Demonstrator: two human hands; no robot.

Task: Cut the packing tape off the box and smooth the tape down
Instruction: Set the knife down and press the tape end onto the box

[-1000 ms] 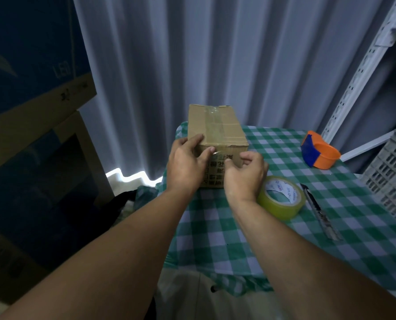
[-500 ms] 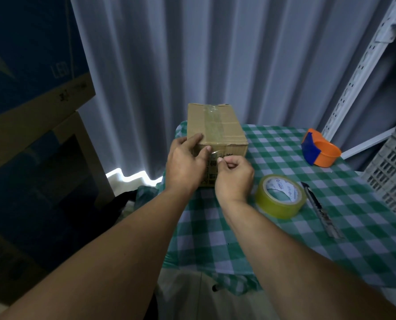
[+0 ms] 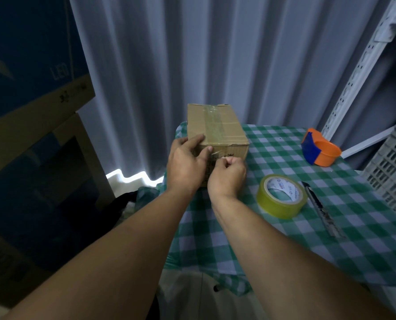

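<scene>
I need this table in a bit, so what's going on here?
A person is taping up a cardboard box on the checked table. The left hand steadies the box at its near top edge, with the thumb on the tape. The right hand pinches the tape's end at the near side. A tape roll and a knife lie to the right, not in use.

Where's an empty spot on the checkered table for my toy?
Bare cloth lies between the box and orange dispenser, and between the knife and crate. Crowded: the box's front, where the left hand presses and the right hand pinches packing tape.
</scene>
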